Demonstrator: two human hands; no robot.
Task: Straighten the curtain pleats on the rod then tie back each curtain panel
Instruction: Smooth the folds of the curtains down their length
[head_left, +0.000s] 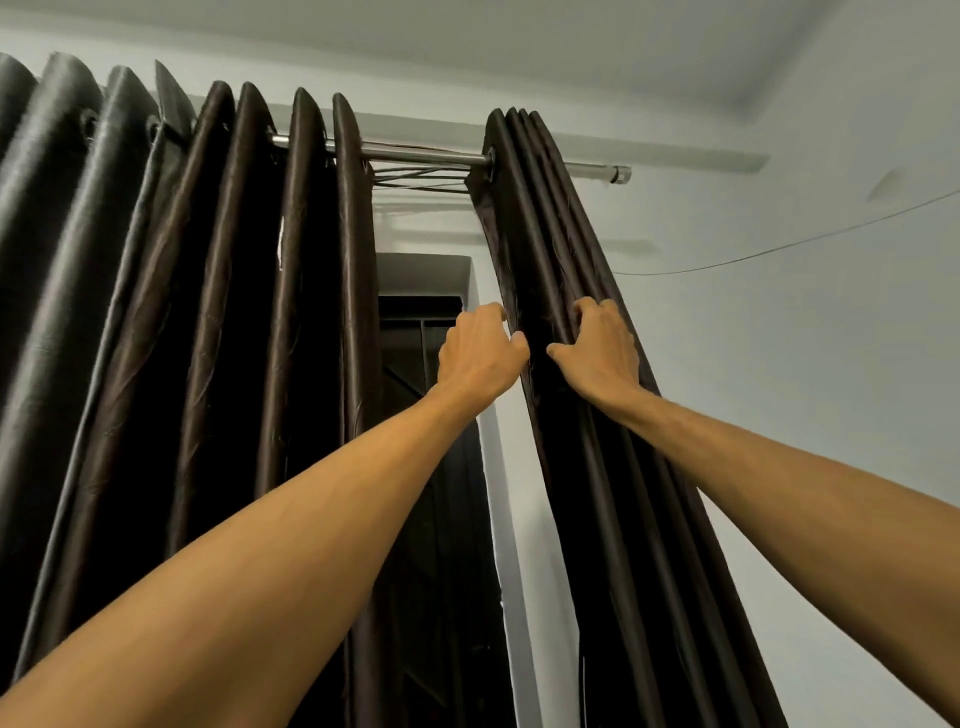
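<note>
both arms raised, left hand (480, 349), right hand (602, 349) pinching right curtain panel (613, 467)

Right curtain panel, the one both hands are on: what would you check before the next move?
1. The left hand holds the right curtain panel at its inner edge: ok.
2. The right hand grips its outer folds: ok.
3. The panel's top hangs from the rod: ok.
4. Pleats spread evenly along the rod: not ok, they are bunched tight together.
5. Tie-back ready: cannot tell, none is in view.
</note>
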